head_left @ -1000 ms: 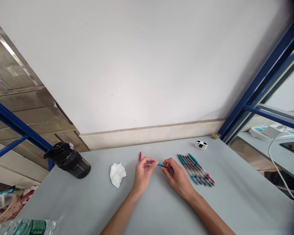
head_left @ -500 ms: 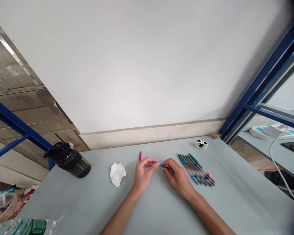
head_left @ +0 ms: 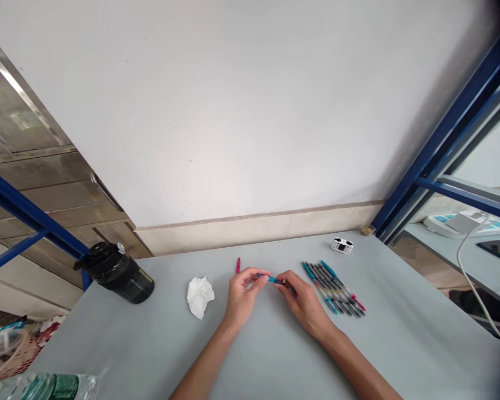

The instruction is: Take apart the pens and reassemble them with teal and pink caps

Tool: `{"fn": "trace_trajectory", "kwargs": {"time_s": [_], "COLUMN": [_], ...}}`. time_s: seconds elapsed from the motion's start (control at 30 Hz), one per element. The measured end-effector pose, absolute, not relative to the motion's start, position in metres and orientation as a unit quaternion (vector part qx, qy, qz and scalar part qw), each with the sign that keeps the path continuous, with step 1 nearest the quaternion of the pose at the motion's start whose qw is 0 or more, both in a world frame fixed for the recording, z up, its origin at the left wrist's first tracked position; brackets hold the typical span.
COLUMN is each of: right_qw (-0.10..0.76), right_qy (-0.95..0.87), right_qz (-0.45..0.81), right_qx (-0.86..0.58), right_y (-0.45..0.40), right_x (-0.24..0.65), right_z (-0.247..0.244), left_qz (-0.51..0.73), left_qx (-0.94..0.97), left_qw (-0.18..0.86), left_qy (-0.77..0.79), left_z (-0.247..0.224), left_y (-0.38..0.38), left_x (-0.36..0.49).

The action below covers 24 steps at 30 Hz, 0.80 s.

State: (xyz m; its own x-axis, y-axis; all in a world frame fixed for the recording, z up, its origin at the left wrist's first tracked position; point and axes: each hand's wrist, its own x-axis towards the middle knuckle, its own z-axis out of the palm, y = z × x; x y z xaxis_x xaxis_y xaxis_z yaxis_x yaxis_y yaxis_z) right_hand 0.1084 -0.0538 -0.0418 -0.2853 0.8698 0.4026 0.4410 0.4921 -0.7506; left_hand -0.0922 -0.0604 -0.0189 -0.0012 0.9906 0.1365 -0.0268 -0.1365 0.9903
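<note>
A blue pen (head_left: 273, 279) is held level between both hands over the middle of the table. My left hand (head_left: 244, 294) pinches its blue left end with thumb and fingers. Closed round its darker right end is my right hand (head_left: 300, 300), which hides part of it. Several pens (head_left: 333, 289) with blue, grey and pink parts lie side by side to the right of my right hand. Just behind my left hand lies a pink pen part (head_left: 238, 265), its lower end hidden by the fingers.
Crumpled white tissue (head_left: 200, 297) and a black bottle (head_left: 119, 275) stand left on the grey table (head_left: 258, 366). A white device (head_left: 342, 246) sits at the back right, near a small container (head_left: 368, 230). A clear plastic bottle (head_left: 62, 386) is at the lower left.
My left hand has shifted slightly left, and more of the blue pen shows between the hands. My right hand has hardly moved.
</note>
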Motion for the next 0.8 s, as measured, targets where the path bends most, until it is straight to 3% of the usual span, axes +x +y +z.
{"fn": "trace_trajectory", "kwargs": {"time_s": [0.8], "right_qw": [0.38], "right_qy": [-0.765], "right_qz": [0.271], "right_qx": [-0.444], "right_y": [-0.0583], "right_x": [0.1074], "right_z": [-0.0361], "left_qz": [0.546], "left_qx": [0.526], "left_qw": [0.475], "left_qy": [0.446], "left_z": [-0.0172], "left_y": [-0.0608], "left_x": [-0.0926]}}
